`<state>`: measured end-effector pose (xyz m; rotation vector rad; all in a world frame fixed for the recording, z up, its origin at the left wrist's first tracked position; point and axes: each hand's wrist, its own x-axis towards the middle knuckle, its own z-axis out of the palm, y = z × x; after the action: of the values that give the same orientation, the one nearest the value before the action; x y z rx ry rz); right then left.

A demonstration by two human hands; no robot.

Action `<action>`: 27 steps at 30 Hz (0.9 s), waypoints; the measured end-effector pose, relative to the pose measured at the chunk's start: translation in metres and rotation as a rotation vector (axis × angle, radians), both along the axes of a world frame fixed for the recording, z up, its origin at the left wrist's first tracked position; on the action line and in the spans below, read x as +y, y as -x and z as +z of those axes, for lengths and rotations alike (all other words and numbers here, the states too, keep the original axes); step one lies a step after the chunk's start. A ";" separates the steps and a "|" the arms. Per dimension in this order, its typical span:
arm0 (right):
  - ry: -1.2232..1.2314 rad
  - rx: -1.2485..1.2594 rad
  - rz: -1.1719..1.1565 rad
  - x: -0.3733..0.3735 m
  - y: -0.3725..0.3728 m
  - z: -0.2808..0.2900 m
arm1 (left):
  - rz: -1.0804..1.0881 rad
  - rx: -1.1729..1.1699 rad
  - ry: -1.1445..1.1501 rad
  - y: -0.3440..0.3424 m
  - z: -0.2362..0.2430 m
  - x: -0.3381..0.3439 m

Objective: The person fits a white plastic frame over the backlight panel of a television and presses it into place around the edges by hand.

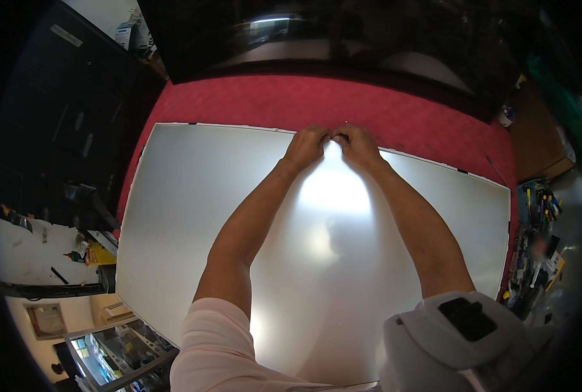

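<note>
A large white diffuser panel [193,215], seemingly from a flat television, lies flat in front of me with a thin pale rim and small dark clips along it. Both my arms stretch across it to the middle of its far edge. There my left hand [308,145] is closed, its fingertips pinched at the rim. Close beside it, my right hand [358,145] is closed the same way, thumb and fingers at the same stretch of edge. The fingertips almost meet, and the bit of rim between them is mostly covered. Bright light reflects off the panel just below the hands.
Red cloth [238,98] covers the surface under the panel. Beyond stands a dark glossy screen [317,39], and a black television back [68,111] leans at the left. Pens and tools [542,209] crowd the right side near a cardboard box [539,137]. A glass display case [117,353] is at lower left.
</note>
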<state>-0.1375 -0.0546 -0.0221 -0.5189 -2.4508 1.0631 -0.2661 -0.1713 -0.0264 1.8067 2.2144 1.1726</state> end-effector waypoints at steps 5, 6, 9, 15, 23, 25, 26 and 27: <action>0.021 -0.049 -0.070 -0.004 0.003 0.001 | 0.034 -0.014 0.048 -0.001 0.001 0.002; 0.042 -0.079 -0.083 -0.005 0.003 0.003 | 0.045 -0.022 0.059 -0.001 0.003 0.002; 0.067 -0.146 -0.109 -0.004 0.006 0.005 | 0.095 -0.084 0.130 -0.002 0.007 0.005; 0.140 -0.157 -0.079 0.010 0.012 -0.012 | 0.028 -0.286 0.235 0.016 0.005 0.010; 0.356 -0.180 0.061 0.024 0.014 -0.024 | -0.083 -0.273 0.668 0.036 0.016 0.026; 0.473 -0.189 0.059 0.023 0.013 -0.017 | -0.079 -0.251 0.751 0.040 0.017 0.032; 0.443 -0.205 0.076 0.024 0.014 -0.018 | -0.069 -0.261 0.763 0.041 0.017 0.031; 0.411 -0.221 0.088 0.026 0.015 -0.019 | -0.064 -0.272 0.774 0.042 0.016 0.033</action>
<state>-0.1529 -0.0281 -0.0410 -0.6914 -2.4613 1.6412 -0.3079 -0.1382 -0.0108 1.2903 2.0145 0.4005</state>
